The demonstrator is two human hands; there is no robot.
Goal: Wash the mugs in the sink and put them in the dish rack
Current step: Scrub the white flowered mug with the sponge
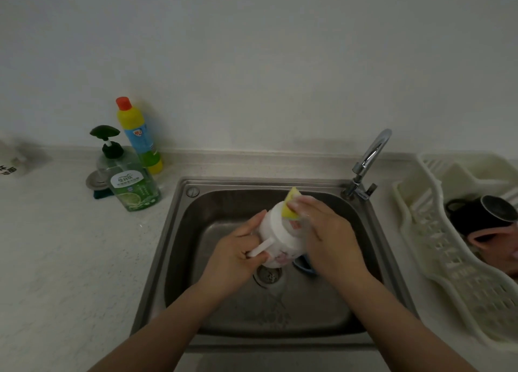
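Observation:
Over the steel sink [179,231], my left hand [235,256] grips a white mug [280,231] by its handle, bottom pointing away from me. My right hand [328,234] holds a yellow sponge [291,205] against the mug's far end. A blue mug [304,265] lies in the basin under my right hand, mostly hidden. In the white dish rack [437,248] at the right lie a black mug [482,212] and a pink mug [493,240].
A chrome tap [370,158] stands at the sink's back right corner. On the counter to the left are a green pump bottle of dish soap [131,184] and a yellow bottle with a red cap [138,136]. The drain [267,275] lies below the white mug.

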